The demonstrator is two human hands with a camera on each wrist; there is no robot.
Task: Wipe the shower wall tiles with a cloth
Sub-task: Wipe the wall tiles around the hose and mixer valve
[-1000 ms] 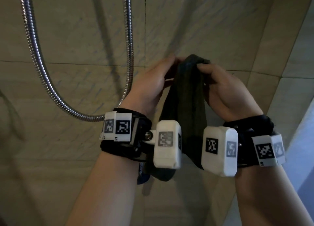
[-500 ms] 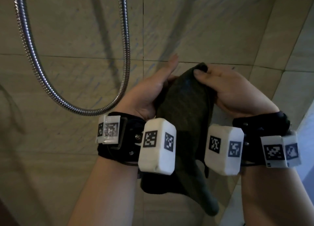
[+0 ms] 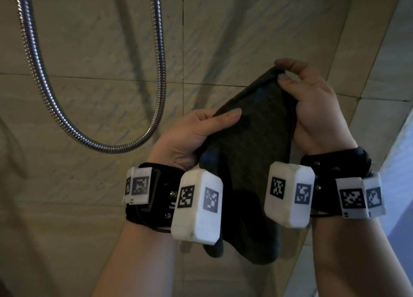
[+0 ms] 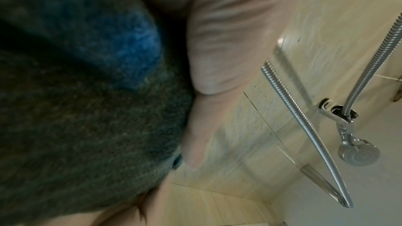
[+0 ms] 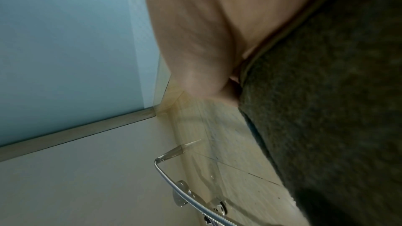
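Observation:
A dark grey-green cloth (image 3: pixel 250 153) hangs between both hands in front of the beige shower wall tiles (image 3: pixel 245 28). My left hand (image 3: pixel 196 131) grips its left edge, thumb laid across the fabric. My right hand (image 3: pixel 312 104) pinches the top corner higher up and holds the right edge. The cloth's lower end droops below the wrist cameras. The same cloth (image 4: pixel 87 109) fills the left of the left wrist view, and the cloth (image 5: pixel 326 109) covers the right side of the right wrist view. It hangs off the wall.
A metal shower hose (image 3: pixel 98 140) loops down the wall to the left of my hands. A shower head (image 4: pixel 359 154) in its bracket shows in the left wrist view. A frosted glass panel (image 5: pixel 65 49) stands to the right. Tile joints cross the wall.
My right hand has lifted the cloth's top corner up and to the right, and my left hand has slid down its left edge. The cloth is now spread wider between them.

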